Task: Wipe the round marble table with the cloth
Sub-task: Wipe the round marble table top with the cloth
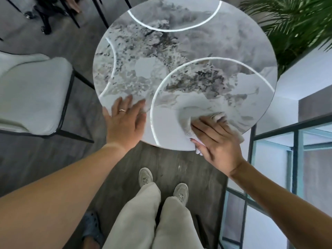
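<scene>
The round marble table [188, 56] fills the upper middle of the view, its grey and white top veined with darker patches and crossed by thin bright arcs of reflected light.

The cloth [186, 123] lies on the table's near edge, toward its right side. It is pale, bunched and partly blurred, and most of it is covered by the right hand [215, 141]. That hand lies palm down on the cloth with the fingers spread and pressing it flat to the table; the thumb hangs over the table's rim.

The left hand [125, 123] rests flat on the table's near edge, to the left of the cloth and apart from it. Its fingers are extended and loosely spread, and it holds nothing. A ring [122, 110] sits on one finger.

A light upholstered chair [34, 92] with a dark frame stands left of the table. A green leafy plant [294, 27] stands beyond the table's right side. A metal and glass shelf frame [291, 168] stands right of the table's near edge. The person's pale trousers [149, 218] and shoes [145, 177] show on the dark wood floor [172, 162] just short of the table.
</scene>
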Action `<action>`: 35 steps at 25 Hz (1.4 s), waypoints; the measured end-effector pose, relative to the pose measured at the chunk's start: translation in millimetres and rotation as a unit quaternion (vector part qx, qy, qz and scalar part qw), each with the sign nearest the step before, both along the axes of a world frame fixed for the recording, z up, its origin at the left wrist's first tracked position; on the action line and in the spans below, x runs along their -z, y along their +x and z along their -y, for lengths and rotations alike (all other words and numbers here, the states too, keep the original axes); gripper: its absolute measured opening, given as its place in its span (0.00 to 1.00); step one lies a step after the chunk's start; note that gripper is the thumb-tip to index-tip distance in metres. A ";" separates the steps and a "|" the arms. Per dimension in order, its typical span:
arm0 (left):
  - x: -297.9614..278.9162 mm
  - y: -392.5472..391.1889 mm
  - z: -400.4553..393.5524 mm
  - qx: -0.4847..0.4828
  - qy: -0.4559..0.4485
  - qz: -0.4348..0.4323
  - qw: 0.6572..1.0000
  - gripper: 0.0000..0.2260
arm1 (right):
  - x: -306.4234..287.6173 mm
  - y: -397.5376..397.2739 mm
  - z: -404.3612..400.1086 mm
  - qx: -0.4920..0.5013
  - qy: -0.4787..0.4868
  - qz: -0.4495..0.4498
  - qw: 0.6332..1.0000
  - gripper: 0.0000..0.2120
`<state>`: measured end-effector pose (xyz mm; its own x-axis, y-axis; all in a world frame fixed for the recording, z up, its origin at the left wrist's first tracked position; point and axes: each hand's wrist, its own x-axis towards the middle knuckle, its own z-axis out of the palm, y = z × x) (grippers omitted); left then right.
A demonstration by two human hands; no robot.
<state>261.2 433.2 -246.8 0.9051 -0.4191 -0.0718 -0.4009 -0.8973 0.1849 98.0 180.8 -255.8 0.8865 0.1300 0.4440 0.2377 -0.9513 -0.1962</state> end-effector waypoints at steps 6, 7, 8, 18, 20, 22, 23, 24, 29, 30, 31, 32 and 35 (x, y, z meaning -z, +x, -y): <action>0.4 24.3 -17.9 -0.158 -0.119 -0.081 0.977 0.20 | -16.2 -15.4 64.7 -0.176 -0.074 -0.107 0.976 0.18; 1.0 28.1 -18.5 -0.174 -0.154 -0.094 0.968 0.19 | -18.4 -13.1 69.5 -0.201 -0.081 -0.119 0.969 0.18; 2.4 32.1 -19.7 -0.190 -0.185 -0.092 0.960 0.18 | -19.4 -7.2 66.1 -0.224 -0.080 -0.121 0.964 0.17; -2.5 100.9 -59.0 -0.364 -0.462 -0.138 0.797 0.21 | -10.9 86.1 -102.0 -0.266 -0.031 -0.156 0.951 0.18; -6.8 121.9 -65.5 -0.386 -0.533 -0.263 0.706 0.17 | -10.8 89.8 -98.9 -0.291 -0.039 -0.155 0.943 0.17; -6.7 141.0 -74.5 -0.384 -0.558 -0.369 0.636 0.26 | -10.7 112.5 -109.4 -0.285 -0.036 -0.160 0.944 0.16; -3.7 150.1 -79.5 -0.379 -0.563 -0.406 0.611 0.32 | -11.9 131.3 -119.2 -0.281 -0.033 -0.160 0.946 0.17; 1.2 158.6 -84.7 -0.374 -0.567 -0.437 0.590 0.37 | -12.9 153.6 -129.4 -0.284 -0.032 -0.163 0.944 0.17; 25.7 189.0 -98.1 -0.352 -0.579 -0.551 0.487 0.50 | -17.8 313.6 -166.6 -0.172 -0.021 -0.184 0.968 0.19; 29.0 194.0 -98.7 -0.342 -0.572 -0.569 0.482 0.52 | -20.1 344.0 -172.7 -0.108 -0.008 -0.186 0.977 0.19; 31.2 199.2 -98.7 -0.333 -0.566 -0.583 0.478 0.55 | -20.9 362.8 -177.4 -0.053 0.006 -0.188 0.981 0.18; 32.6 205.5 -98.1 -0.328 -0.569 -0.592 0.466 0.56 | -19.9 369.7 -180.7 -0.018 0.018 -0.182 0.983 0.18; 34.3 221.4 -94.8 -0.341 -0.598 -0.606 0.399 0.56 | -16.4 340.9 -184.8 -0.019 0.052 -0.148 0.987 0.16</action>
